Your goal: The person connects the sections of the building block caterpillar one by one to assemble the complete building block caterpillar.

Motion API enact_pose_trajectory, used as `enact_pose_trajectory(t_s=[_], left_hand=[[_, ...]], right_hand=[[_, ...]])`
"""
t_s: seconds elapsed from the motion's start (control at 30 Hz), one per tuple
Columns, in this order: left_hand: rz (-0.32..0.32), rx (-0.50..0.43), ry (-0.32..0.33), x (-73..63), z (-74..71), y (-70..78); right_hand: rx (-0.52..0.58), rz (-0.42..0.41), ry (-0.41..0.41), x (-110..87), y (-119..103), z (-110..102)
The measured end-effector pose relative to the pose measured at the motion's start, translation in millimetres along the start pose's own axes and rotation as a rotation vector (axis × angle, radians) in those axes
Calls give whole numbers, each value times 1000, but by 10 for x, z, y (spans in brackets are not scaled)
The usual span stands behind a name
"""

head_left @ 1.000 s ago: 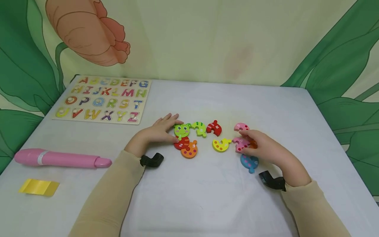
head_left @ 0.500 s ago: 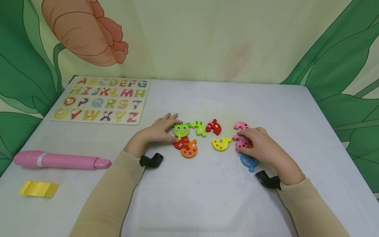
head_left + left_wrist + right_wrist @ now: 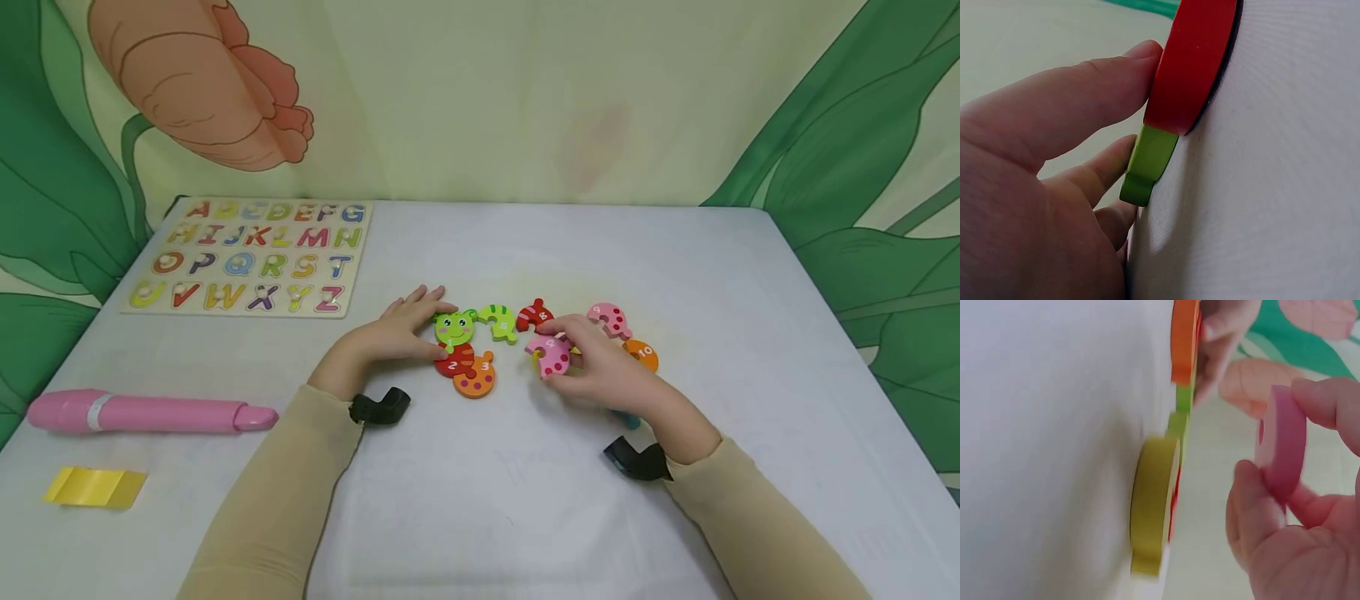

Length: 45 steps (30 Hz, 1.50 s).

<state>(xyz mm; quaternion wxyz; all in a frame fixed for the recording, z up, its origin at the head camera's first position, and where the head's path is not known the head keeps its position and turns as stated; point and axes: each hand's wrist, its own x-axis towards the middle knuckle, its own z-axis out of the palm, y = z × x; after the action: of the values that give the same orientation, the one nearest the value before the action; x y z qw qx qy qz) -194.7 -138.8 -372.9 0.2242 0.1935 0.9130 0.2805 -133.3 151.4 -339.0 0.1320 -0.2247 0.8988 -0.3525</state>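
Observation:
My right hand (image 3: pixel 600 358) pinches a pink spotted puzzle piece (image 3: pixel 552 358) marked 4, raised above the table in the right wrist view. Under it lies a yellow puzzle piece (image 3: pixel 1154 500), mostly hidden by the hand in the head view. My left hand (image 3: pixel 393 333) rests at the left of a joined group, its fingers fairly straight. Its thumb touches the red piece (image 3: pixel 450 363) marked 2, and its fingertips lie at the green caterpillar head (image 3: pixel 453 328). An orange spotted piece (image 3: pixel 475 379) marked 3 joins the red one.
A green striped piece (image 3: pixel 498 322) and a red striped piece (image 3: pixel 534 315) lie behind. To the right are a pink piece (image 3: pixel 610 318), an orange piece (image 3: pixel 642 354) and a partly hidden blue piece (image 3: pixel 628 420). An alphabet board (image 3: pixel 247 258), pink wand-like object (image 3: pixel 153 412) and yellow strip (image 3: pixel 96 487) lie left.
My right hand has picked up the pink piece marked 4 and carried it left, over the yellow piece. The orange piece marked 10 is uncovered. My left hand has stayed in place.

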Motion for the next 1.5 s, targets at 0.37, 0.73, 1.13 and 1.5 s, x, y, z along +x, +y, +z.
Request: enact_pose_trajectory(t_s=[0.37, 0.73, 1.13, 1.5], left_hand=[[5, -2, 3, -5, 1, -21], [10, 0, 4, 1, 4, -22], [5, -3, 6, -16, -1, -19], [10, -2, 3, -11, -7, -8]], right_hand=[[160, 55, -129, 320, -144, 243], [60, 74, -162, 439, -149, 308], [47, 61, -140, 454, -136, 329], [-4, 6, -148, 441, -105, 312]])
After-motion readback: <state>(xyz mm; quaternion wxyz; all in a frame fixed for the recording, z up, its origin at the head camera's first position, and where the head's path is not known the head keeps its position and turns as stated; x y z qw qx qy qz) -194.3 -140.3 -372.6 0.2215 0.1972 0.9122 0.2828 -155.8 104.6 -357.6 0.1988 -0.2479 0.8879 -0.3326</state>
